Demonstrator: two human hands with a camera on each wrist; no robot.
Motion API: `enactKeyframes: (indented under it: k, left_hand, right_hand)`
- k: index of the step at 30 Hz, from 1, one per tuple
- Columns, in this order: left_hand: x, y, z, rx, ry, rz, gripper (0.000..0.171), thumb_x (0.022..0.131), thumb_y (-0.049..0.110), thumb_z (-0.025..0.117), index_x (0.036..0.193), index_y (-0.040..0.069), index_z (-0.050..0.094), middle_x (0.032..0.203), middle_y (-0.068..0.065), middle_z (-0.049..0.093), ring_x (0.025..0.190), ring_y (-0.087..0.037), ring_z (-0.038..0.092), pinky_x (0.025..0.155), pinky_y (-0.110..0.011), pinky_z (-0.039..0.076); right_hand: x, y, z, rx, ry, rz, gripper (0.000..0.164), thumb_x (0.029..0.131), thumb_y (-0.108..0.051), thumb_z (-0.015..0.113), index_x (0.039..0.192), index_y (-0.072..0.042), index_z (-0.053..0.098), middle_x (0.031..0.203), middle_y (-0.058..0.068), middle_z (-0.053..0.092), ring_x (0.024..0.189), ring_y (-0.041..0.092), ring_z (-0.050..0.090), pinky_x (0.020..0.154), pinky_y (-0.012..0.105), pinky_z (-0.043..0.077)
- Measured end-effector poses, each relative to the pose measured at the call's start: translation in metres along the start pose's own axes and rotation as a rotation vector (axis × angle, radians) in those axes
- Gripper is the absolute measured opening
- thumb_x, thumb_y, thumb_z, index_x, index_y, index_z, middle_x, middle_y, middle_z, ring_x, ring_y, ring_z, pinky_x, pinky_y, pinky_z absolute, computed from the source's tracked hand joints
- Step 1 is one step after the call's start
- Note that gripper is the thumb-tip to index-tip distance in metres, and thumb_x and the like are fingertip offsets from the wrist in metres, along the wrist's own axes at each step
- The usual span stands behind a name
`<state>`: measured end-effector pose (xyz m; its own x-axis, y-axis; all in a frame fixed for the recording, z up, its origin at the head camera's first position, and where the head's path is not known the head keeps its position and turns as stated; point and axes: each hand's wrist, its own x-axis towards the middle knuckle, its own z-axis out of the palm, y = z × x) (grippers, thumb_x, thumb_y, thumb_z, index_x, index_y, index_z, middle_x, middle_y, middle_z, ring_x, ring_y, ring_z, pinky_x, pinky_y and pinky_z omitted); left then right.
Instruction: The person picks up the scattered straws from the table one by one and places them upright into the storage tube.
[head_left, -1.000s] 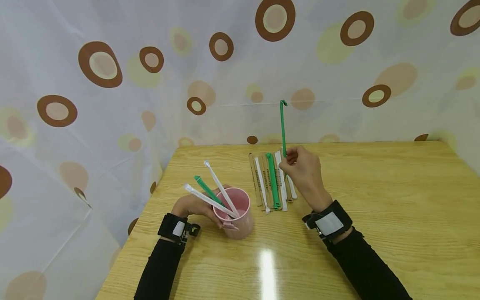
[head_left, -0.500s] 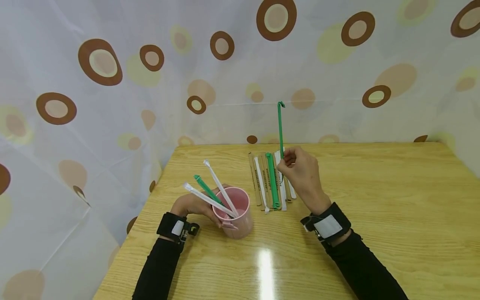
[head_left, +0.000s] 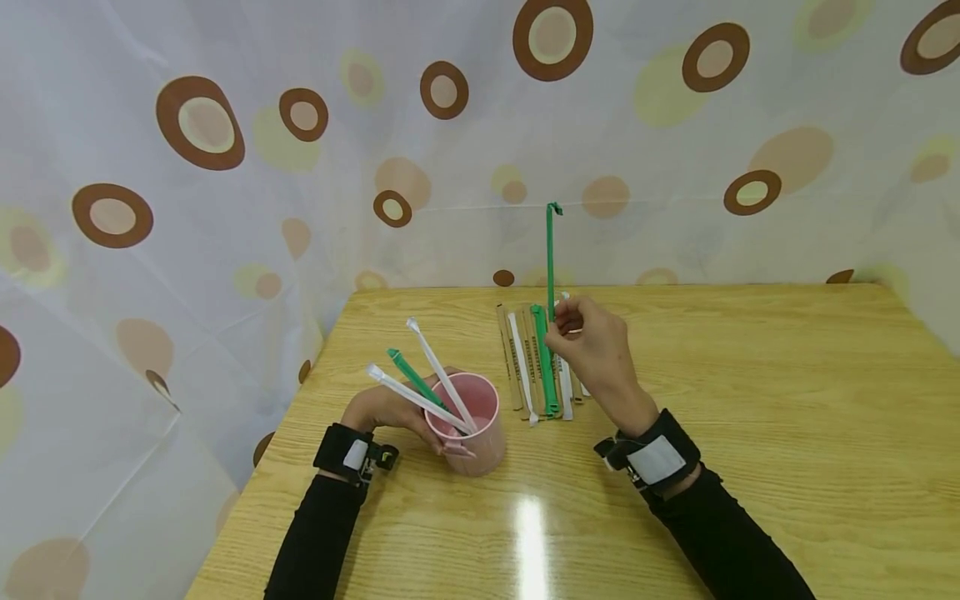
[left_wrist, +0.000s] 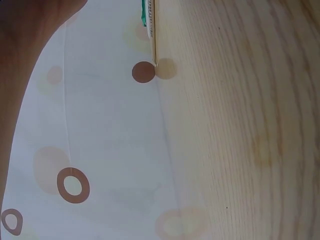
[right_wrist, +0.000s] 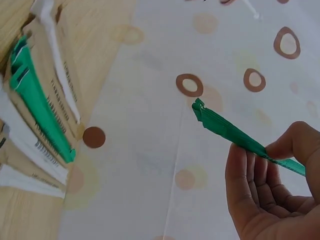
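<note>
My left hand (head_left: 384,412) grips a pink cup (head_left: 482,457) by its side, fingers passing behind it. Two white-wrapped straws (head_left: 442,372) and one green-wrapped straw (head_left: 411,372) lean out of the cup to the left. Between thumb and fingers, my right hand (head_left: 600,354) pinches another green-wrapped straw (head_left: 550,250), held upright with its top end folded over. In the right wrist view this straw (right_wrist: 227,131) slants across the thumb and fingertips. Under and left of the right hand lies a row of wrapped straws (head_left: 529,358) in brown, white and green. The left wrist view leaves out the cup.
The wooden table (head_left: 765,400) reaches back to a white curtain (head_left: 465,167) printed with brown rings and pale spots. The curtain also hangs along the table's left side. In the right wrist view, a green straw (right_wrist: 42,107) lies among the brown and white ones.
My right hand has moved a little to the left with the green straw, now over the row of straws. The left hand and cup have stayed put.
</note>
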<state>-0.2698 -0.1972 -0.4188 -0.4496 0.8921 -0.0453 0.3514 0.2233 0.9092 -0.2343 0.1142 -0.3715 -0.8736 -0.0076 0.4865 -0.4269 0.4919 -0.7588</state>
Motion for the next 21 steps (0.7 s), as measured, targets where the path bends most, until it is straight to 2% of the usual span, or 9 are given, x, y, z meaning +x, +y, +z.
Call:
enactKeyframes:
  k: [5, 11, 16, 21]
  left_hand:
    - [-0.001, 0.000, 0.001, 0.011, 0.006, -0.003, 0.100, 0.073, 0.012, 0.093, 0.151, -0.004, 0.032, 0.145, -0.024, 0.049, 0.137, -0.029, 0.045, 0.113, -0.033, 0.040]
    - [0.000, -0.002, 0.000, 0.009, 0.002, 0.025, 0.101, 0.074, 0.022, 0.093, 0.151, -0.003, 0.033, 0.142, -0.022, 0.052, 0.133, -0.021, 0.048, 0.113, -0.033, 0.041]
    - [0.002, -0.004, -0.001, 0.022, -0.004, 0.060, 0.099, 0.075, 0.027, 0.092, 0.151, -0.001, 0.034, 0.140, -0.022, 0.054, 0.129, -0.019, 0.051, 0.111, -0.032, 0.044]
    - [0.001, -0.003, 0.000, 0.024, -0.004, 0.085, 0.096, 0.076, 0.032, 0.090, 0.148, -0.004, 0.039, 0.138, -0.022, 0.057, 0.126, -0.019, 0.055, 0.107, -0.031, 0.047]
  right_hand:
    - [-0.009, -0.023, 0.008, 0.063, -0.065, -0.080, 0.017, 0.088, 0.004, 0.067, 0.105, 0.002, 0.066, 0.094, 0.013, 0.070, 0.086, 0.022, 0.068, 0.071, 0.025, 0.059]
    - [-0.017, -0.047, 0.023, 0.139, -0.178, -0.141, 0.018, 0.087, 0.005, 0.068, 0.104, 0.000, 0.065, 0.092, 0.010, 0.069, 0.085, 0.020, 0.069, 0.072, 0.024, 0.060]
    - [-0.020, -0.053, 0.040, 0.122, -0.262, -0.155, 0.016, 0.089, 0.004, 0.068, 0.104, 0.000, 0.065, 0.093, 0.009, 0.069, 0.085, 0.019, 0.071, 0.074, 0.022, 0.059]
    - [-0.023, -0.053, 0.055, 0.085, -0.323, -0.182, 0.016, 0.088, 0.003, 0.069, 0.103, -0.002, 0.065, 0.093, 0.007, 0.070, 0.086, 0.018, 0.070, 0.074, 0.024, 0.060]
